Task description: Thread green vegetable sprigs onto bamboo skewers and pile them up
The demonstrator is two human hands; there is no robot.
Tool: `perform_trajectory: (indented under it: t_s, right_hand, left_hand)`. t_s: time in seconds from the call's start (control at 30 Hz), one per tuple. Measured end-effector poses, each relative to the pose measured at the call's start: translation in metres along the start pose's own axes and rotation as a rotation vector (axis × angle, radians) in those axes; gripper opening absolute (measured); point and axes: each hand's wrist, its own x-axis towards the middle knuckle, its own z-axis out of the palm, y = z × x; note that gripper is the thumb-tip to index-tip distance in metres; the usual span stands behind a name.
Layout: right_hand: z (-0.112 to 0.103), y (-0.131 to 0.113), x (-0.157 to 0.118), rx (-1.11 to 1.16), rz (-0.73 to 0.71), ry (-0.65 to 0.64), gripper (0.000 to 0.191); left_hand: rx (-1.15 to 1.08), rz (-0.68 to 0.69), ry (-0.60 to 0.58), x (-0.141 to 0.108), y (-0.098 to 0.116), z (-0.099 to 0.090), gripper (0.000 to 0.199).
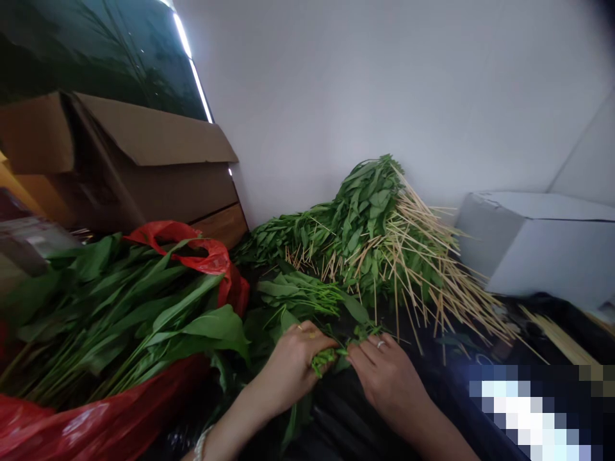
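My left hand is closed around a bunch of green stems, whose cut-looking ends poke out beside the thumb. Close on its right, my right hand has its fingers pinched at the green stems and small leaves between the two hands. Just beyond them lies a small bundle of leafy stems. Farther back is a large heap of green leaves with many thin pale sticks pointing right and toward me.
At left, a red plastic bag holds long leafy stems. Behind it stands an open cardboard box. A white box sits at right, near pale sticks on black plastic. A pale wall rises behind.
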Motion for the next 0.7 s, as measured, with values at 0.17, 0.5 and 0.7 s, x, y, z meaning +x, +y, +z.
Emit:
perform_trajectory:
  t_s: [0.17,0.5,0.7]
  right_hand:
    - [-0.002,-0.003,0.002,0.034,0.009,-0.014,0.021]
    - [-0.011,-0.006,0.004,0.147,0.048,-0.035,0.025]
    - [-0.011,0.001,0.002,0.399,0.258,-0.082,0.023]
  left_hand:
    - [0.184,0.028,-0.075,0.000,-0.007,0.009,0.015]
    - [-0.224,-0.264,0.273,0.007,-0.013,0.014,0.012]
    - [-0.455,-0.445,0.499,0.003,-0.044,-0.023,0.024]
